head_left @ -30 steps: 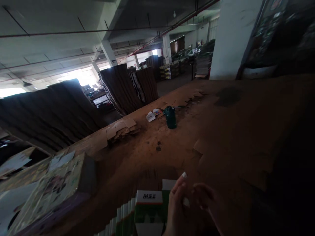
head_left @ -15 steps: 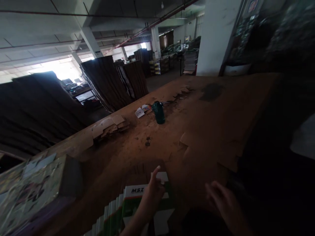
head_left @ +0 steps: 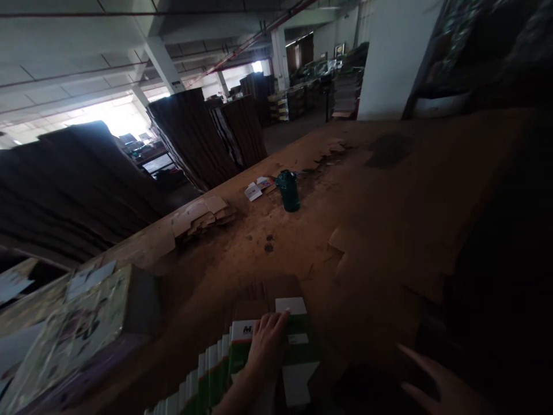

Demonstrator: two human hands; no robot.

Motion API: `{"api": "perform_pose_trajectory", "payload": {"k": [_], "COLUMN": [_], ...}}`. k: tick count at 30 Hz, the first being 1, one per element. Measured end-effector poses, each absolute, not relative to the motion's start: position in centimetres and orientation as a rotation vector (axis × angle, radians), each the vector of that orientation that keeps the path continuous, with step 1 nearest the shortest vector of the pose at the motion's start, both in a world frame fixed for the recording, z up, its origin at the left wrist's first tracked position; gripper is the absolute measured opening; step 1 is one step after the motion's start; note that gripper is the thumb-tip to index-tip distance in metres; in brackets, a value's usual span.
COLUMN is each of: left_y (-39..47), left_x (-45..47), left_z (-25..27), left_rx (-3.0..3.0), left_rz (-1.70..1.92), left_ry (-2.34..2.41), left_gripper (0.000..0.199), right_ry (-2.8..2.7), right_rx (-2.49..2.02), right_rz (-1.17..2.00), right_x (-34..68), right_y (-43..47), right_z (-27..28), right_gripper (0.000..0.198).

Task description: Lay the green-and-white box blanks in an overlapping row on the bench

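Observation:
A row of overlapping folded cartons (head_left: 211, 369), printed white and green with an orange line, lies at the near edge of the work surface. My left hand (head_left: 268, 340) is on the front carton, its fingers bent over the upper edge and partly covering the black lettering. Beside that hand, to the right, a green-and-white printed panel (head_left: 297, 340) lies on brown cardboard. Off to the right, my right hand (head_left: 432, 374) hangs low over the dark near edge, fingers spread and holding nothing; it is dim and blurred.
A dark green jug (head_left: 288, 190) stands mid-table by small printed paper pieces (head_left: 254, 191). Cardboard scraps (head_left: 203, 216) are piled along the left edge. A plastic-wrapped bundle (head_left: 86, 328) sits at near left. Torn cardboard (head_left: 341, 239) covers the tabletop. Tall dark stacks (head_left: 190, 138) stand beyond.
My left hand's raised finger has come down, and the fingers now bend over the carton. My right hand has moved right and lower, away from the cartons. The view has shifted slightly.

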State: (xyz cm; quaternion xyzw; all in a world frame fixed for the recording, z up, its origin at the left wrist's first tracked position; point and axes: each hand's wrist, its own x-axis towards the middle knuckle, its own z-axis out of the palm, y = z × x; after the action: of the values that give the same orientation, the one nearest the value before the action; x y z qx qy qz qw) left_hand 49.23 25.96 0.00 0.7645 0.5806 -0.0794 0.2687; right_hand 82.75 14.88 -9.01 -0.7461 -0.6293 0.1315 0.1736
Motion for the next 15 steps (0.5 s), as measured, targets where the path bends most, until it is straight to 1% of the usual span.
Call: {"api": "perform_pose_trajectory", "payload": {"k": [3, 4, 6, 9, 11, 13, 15], "left_y": [26.1, 26.1, 26.4, 27.0, 27.4, 27.6, 27.5], "left_x": [48.3, 48.0, 47.5, 47.1, 47.0, 46.8, 46.8], "left_z": [-0.7, -0.9, -1.3, -1.1, -0.1, 1.2, 2.4], "left_rx": [2.078, 2.074, 2.026, 1.832, 1.705, 1.666, 1.746], "left_rz": [-0.188, -0.176, -0.144, 0.031, 0.267, 0.463, 0.478], "left_ry": [1.535, 1.530, 1.545, 1.602, 1.603, 1.616, 1.736], "left_gripper": [0.073, 0.073, 0.076, 0.075, 0.066, 0.053, 0.044], "right_ry": [-2.148, -2.214, -2.250, -2.178, -2.053, -1.884, -1.814], "right_rx": [-1.970, -1.986, -2.061, -2.015, -1.836, -1.626, -1.476], "right_rz": [0.303, 0.276, 0.326, 0.695, 0.927, 1.104, 1.350], "right_x": [78.1, 77.2, 76.5, 75.8, 73.6, 69.9, 66.4], "right_y": [17.8, 18.6, 19.8, 21.3, 22.3, 22.7, 22.6], "right_z": [-9.0, -8.7, -7.5, -3.1, 0.6, 3.4, 4.5], "right_gripper": [0.071, 0.073, 0.070, 0.055, 0.045, 0.042, 0.047]}}
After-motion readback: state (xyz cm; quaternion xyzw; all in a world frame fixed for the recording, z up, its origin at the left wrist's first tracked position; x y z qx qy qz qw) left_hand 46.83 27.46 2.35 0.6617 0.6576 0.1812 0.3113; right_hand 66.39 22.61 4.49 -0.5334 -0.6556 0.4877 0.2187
